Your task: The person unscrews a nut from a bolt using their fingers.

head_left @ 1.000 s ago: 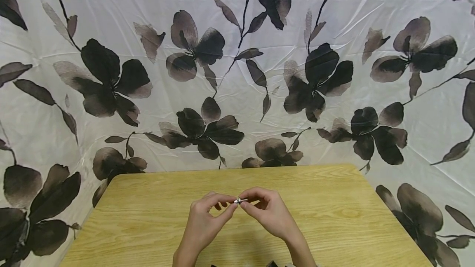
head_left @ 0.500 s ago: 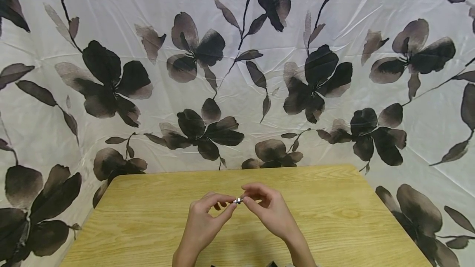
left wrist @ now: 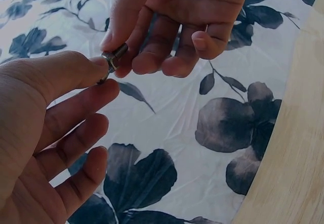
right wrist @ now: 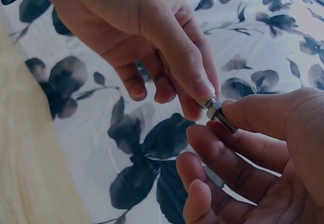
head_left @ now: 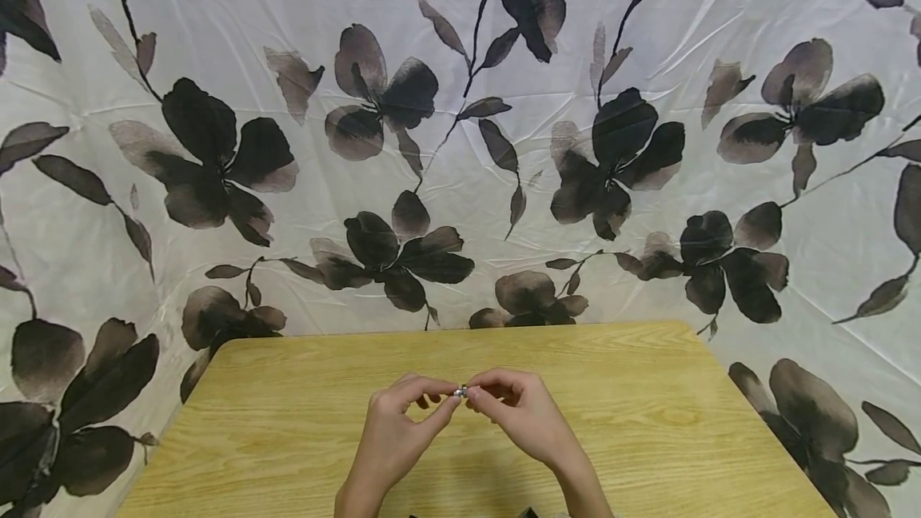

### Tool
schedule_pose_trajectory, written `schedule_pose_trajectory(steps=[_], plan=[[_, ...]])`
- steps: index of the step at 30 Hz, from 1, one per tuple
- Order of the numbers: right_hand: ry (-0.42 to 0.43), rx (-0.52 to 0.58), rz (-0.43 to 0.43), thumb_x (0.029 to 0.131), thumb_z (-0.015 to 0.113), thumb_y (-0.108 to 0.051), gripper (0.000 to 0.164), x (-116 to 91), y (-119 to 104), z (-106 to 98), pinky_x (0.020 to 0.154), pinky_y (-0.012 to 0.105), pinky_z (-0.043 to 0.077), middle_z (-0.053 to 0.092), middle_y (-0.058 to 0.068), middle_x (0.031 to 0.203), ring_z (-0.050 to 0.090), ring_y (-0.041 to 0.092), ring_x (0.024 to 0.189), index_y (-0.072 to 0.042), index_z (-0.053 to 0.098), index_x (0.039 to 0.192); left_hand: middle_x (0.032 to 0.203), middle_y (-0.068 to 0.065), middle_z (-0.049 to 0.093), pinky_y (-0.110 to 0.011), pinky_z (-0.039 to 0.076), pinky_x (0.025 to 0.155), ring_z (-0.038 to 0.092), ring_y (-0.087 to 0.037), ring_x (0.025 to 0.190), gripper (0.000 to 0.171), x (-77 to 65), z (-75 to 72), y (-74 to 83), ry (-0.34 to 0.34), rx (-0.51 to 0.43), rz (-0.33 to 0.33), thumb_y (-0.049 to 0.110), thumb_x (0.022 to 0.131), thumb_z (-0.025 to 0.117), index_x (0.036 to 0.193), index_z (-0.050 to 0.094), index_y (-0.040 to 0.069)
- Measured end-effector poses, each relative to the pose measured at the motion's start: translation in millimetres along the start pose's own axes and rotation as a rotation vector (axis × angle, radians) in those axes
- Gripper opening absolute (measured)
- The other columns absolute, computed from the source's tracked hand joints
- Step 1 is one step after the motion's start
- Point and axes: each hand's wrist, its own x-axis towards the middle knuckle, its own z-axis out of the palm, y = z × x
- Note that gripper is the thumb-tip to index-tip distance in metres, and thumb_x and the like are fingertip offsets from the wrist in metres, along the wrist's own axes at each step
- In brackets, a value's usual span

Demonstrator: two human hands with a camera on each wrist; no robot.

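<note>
A small metal bolt (right wrist: 226,123) with a threaded shank is held up between both hands above the table. On it sits a hex nut (right wrist: 214,109), partway along the thread. My left hand (head_left: 399,416) pinches the bolt's head end between thumb and index finger; those fingertips mostly hide the head. From the other side, my right hand (head_left: 524,414) has its thumb and index finger at the nut, pinching it. The free end of the shank points toward the right palm. Both hands' other fingers are loosely bent beside the bolt.
A light wood-grain table (head_left: 288,390) lies under the hands. Behind and beside it hangs a white cloth (head_left: 504,278) printed with dark flowers. Small dark objects (head_left: 528,512) show at the bottom edge of the head view, too cut off to identify.
Half a second ago the right index finger was lifted off, showing the nut. Now the right fingertips have come back down onto it. The left hand has stayed in place.
</note>
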Motion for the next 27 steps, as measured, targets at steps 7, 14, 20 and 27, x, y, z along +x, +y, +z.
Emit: schedule_pose_trajectory(steps=[7,14,20,27], plan=[[0.006,0.001,-0.04,0.099,0.071,-0.023,0.018,0.4,1.4,0.8,0.076,0.027,0.056,0.075,0.013,0.107,0.069,0.016,0.094,-0.011,0.076,0.112,0.086,0.009,0.076,-0.028,0.056,0.065,0.065,-0.015,0.073,0.021,-0.4,-0.3,1.5,-0.012,-0.002,-0.009,0.004,0.082,0.086,0.095,0.08,0.021],[0.023,0.003,-0.076,0.097,0.073,-0.018,0.016,0.6,2.6,1.6,0.077,0.027,0.058,0.076,0.011,0.104,0.07,0.013,0.096,-0.01,0.075,0.111,0.086,0.008,0.076,-0.029,0.057,0.065,0.065,-0.014,0.073,0.022,-1.3,0.4,1.9,-0.003,-0.006,0.004,0.004,0.082,0.086,0.095,0.079,0.021],[0.035,0.007,-0.073,0.096,0.075,-0.017,0.017,-0.2,2.7,1.5,0.077,0.027,0.059,0.075,0.011,0.107,0.071,0.013,0.096,-0.01,0.075,0.111,0.087,0.007,0.076,-0.029,0.057,0.065,0.065,-0.014,0.074,0.023,-0.9,0.0,0.2,-0.011,-0.007,0.002,0.003,0.082,0.086,0.095,0.079,0.02],[0.045,0.016,-0.099,0.096,0.075,-0.017,0.017,-0.6,2.3,1.5,0.075,0.027,0.059,0.075,0.012,0.107,0.071,0.013,0.093,-0.009,0.075,0.111,0.087,0.006,0.076,-0.028,0.057,0.066,0.065,-0.015,0.074,0.023,-0.9,0.3,-0.3,-0.017,-0.01,0.003,0.003,0.082,0.086,0.096,0.079,0.02]])
